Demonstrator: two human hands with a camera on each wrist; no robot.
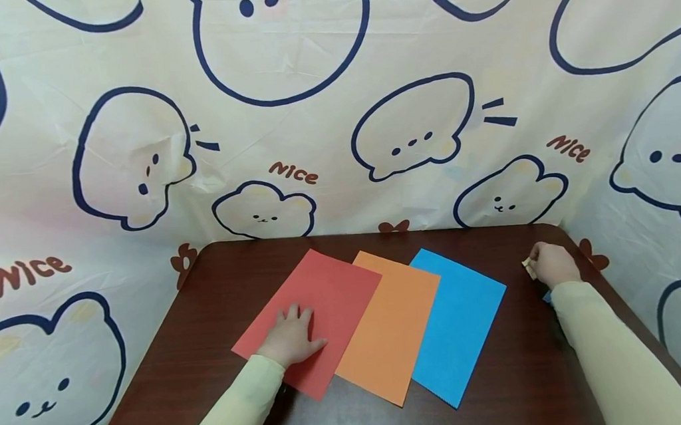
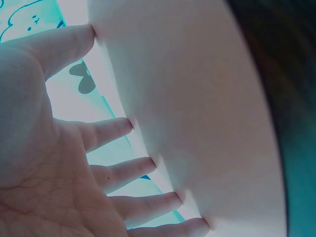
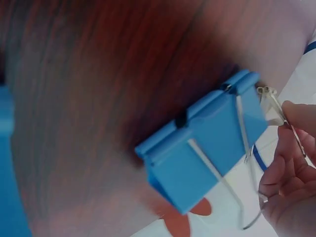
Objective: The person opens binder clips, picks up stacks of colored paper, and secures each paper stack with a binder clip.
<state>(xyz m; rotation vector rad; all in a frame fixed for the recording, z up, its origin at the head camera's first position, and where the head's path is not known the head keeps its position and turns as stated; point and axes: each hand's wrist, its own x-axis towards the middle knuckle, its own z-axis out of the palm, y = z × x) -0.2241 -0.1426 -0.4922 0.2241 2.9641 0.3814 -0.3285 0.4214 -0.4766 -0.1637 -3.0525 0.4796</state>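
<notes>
Three sheets lie fanned and overlapping on the dark wooden table (image 1: 222,382): red paper (image 1: 329,293), orange paper (image 1: 392,328) and blue paper (image 1: 460,323). My left hand (image 1: 292,340) rests flat on the red sheet's near part, fingers spread; in the left wrist view that hand (image 2: 74,163) presses its fingertips (image 2: 126,124) onto the sheet (image 2: 197,123). Near the table's far right corner, my right hand (image 1: 551,264) curls round a small pale clip (image 1: 527,266). A blue binder clip (image 3: 205,148) lies on the table just beside those fingers (image 3: 291,177); the head view shows only a sliver of it (image 1: 546,297).
A cream cloth printed with bear outlines and "Nice" (image 1: 332,106) hangs behind and around the table. The table's rounded far corners and right edge (image 1: 637,322) are close to the right arm. Bare wood shows left of the red sheet and along the front.
</notes>
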